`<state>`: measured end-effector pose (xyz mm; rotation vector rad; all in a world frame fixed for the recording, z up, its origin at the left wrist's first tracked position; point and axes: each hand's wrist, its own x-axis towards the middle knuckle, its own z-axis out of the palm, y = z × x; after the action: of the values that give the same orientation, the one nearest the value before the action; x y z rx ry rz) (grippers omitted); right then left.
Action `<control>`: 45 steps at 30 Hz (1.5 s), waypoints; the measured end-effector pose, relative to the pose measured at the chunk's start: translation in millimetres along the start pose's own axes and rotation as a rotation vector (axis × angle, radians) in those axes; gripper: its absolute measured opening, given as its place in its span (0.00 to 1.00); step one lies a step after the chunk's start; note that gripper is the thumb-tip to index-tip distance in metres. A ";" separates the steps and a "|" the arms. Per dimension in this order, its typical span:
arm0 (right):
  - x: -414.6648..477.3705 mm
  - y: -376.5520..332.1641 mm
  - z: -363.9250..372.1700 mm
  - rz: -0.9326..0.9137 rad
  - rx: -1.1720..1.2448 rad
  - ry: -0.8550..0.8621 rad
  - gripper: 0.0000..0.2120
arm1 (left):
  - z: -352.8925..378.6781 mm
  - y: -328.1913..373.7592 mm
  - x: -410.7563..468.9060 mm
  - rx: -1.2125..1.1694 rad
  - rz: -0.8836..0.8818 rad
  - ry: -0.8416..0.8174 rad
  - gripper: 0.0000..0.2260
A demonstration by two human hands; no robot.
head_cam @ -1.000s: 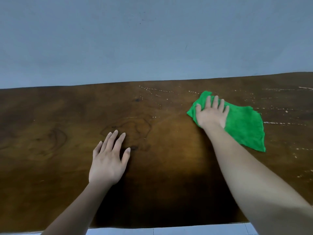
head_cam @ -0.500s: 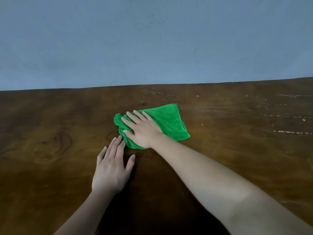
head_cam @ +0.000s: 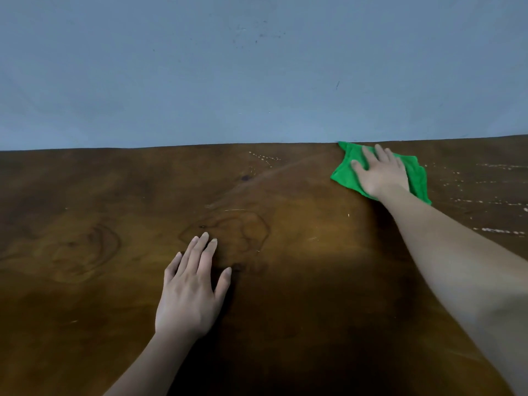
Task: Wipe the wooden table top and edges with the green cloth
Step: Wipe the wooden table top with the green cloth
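Your right hand [head_cam: 381, 174] presses flat, fingers spread, on the cloth [head_cam: 347, 171] at the bench's [head_cam: 85, 195] far edge. Your left hand [head_cam: 190, 292] rests flat nearer you, fingers together.

1. Your cloth [head_cam: 343, 174] is a bright, plain green.
2. The table top [head_cam: 114, 195] you face is dark brown wood with swirling, ring-shaped grain.
3. Pale white dotted streaks [head_cam: 497, 231] speckle its right side.
4. Your wall [head_cam: 228, 81] is flat blue-grey with a few dark specks.
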<state>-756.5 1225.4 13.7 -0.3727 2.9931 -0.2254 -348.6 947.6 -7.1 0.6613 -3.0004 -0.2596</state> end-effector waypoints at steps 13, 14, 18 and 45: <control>-14.0 -195.6 32.3 0.055 -0.028 -0.046 0.39 | 1.4 -0.4 0.4 0.027 -0.002 -0.002 0.36; -20.9 -217.4 36.7 -0.005 -0.037 -0.052 0.39 | 1.3 -0.5 0.6 0.026 -0.003 0.001 0.36; -64.6 -299.4 53.9 -0.332 -0.074 -0.093 0.41 | -0.6 -0.6 0.2 0.008 0.003 0.004 0.35; -27.5 -115.9 26.0 0.146 -0.006 0.011 0.37 | -4.3 3.4 1.8 -0.002 -0.021 -0.033 0.37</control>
<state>-699.3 1117.8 9.6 -0.1524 3.0147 -0.2054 -351.2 949.2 -2.2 0.6948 -3.0252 -0.2776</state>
